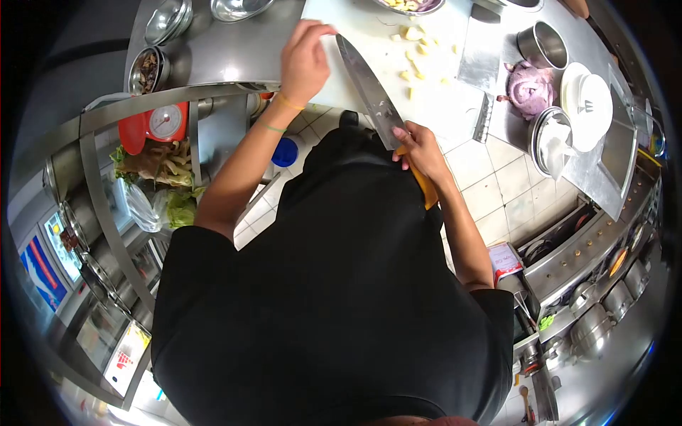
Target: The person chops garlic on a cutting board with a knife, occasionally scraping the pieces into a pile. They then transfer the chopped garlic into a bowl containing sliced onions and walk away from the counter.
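Note:
My right hand [423, 150] is wrapped round the orange handle of a large knife [371, 91]. The broad blade points up and to the left, over the near edge of a white cutting board [355, 18], with small pale bits stuck to it. Close to the blade's tip is my left hand [305, 62], slightly blurred, its fingers bent; whether they touch the blade or hold anything is unclear. Pale yellow pieces [413, 33] lie scattered on the board to the right of the knife. A bowl of yellow pieces [410, 6] stands at the board's far side.
Metal bowls [169, 21] stand on the steel counter at the upper left. On the right are a steel pot [542, 45], a purple cloth-like bundle [530, 89], white lids [592, 106] and a flat metal blade [481, 50]. A red scale [165, 122] sits low on the left.

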{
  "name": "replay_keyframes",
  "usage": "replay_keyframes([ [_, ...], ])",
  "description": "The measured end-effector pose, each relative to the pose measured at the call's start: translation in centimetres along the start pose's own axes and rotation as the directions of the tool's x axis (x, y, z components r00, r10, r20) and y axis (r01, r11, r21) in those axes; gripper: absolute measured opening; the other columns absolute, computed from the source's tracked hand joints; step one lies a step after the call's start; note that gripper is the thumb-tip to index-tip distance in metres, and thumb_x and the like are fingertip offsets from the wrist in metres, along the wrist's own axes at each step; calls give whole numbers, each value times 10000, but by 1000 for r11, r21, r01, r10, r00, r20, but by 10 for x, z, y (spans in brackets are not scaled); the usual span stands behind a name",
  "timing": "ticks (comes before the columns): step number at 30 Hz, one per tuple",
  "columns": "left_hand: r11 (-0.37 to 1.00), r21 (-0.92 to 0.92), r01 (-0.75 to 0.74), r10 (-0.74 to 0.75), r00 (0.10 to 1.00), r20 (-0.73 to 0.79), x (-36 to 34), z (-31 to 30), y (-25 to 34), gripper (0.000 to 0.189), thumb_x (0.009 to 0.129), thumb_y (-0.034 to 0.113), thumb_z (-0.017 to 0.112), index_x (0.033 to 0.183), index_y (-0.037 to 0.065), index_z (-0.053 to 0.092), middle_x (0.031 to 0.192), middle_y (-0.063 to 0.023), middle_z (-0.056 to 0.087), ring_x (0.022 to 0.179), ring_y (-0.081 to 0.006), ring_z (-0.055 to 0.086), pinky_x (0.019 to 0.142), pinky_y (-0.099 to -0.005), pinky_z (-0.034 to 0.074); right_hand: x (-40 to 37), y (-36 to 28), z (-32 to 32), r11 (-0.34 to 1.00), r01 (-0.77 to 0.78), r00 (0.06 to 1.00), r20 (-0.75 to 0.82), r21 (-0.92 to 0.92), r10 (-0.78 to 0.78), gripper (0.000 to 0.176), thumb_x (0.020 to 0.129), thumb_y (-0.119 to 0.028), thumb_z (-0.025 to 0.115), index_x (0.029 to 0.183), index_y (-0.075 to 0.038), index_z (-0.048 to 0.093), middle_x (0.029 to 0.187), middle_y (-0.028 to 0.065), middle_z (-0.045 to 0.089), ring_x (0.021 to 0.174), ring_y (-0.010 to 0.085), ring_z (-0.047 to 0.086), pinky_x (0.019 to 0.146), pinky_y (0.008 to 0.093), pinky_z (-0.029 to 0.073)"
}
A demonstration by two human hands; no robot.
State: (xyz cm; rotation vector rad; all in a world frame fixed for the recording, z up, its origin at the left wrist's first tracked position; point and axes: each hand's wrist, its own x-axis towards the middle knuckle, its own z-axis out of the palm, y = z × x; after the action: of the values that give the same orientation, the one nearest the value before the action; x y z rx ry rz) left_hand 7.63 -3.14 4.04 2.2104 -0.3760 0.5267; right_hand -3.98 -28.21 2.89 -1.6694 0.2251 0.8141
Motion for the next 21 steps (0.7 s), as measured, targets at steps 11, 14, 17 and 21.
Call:
replay_keyframes([
  [11,777,-13,-629,539,654,531,8,98,0,427,824,113,558,1251,117,539,1290,-77,502,1232,-234,450,1032,-462,332,11,14,38,981,-172,975,-125,86,182,433,972,-375,563,801,21,605,560,65,578,440,118,533,424,275,424],
  [14,815,25,-578,447,657,608,7,99,-2,437,850,152,553,1284,125,513,1341,-90,464,1272,-245,416,1060,-484,310,8,11,42,981,-185,967,-167,63,193,424,963,-379,575,804,13,609,548,66,571,437,118,527,429,281,425],
  [17,798,19,-602,456,626,633,8,99,-2,446,852,145,546,1296,133,503,1341,-94,458,1277,-255,405,1056,-487,309,7,11,44,982,-182,962,-195,56,189,395,961,-348,586,798,11,615,539,67,564,431,120,520,431,282,422],
  [21,803,14,-596,443,611,656,2,103,-5,439,840,127,535,1278,146,525,1327,-92,466,1265,-251,419,1046,-498,301,10,14,44,975,-204,957,-189,90,218,370,960,-317,592,787,9,618,538,64,559,422,121,519,407,283,413],
])
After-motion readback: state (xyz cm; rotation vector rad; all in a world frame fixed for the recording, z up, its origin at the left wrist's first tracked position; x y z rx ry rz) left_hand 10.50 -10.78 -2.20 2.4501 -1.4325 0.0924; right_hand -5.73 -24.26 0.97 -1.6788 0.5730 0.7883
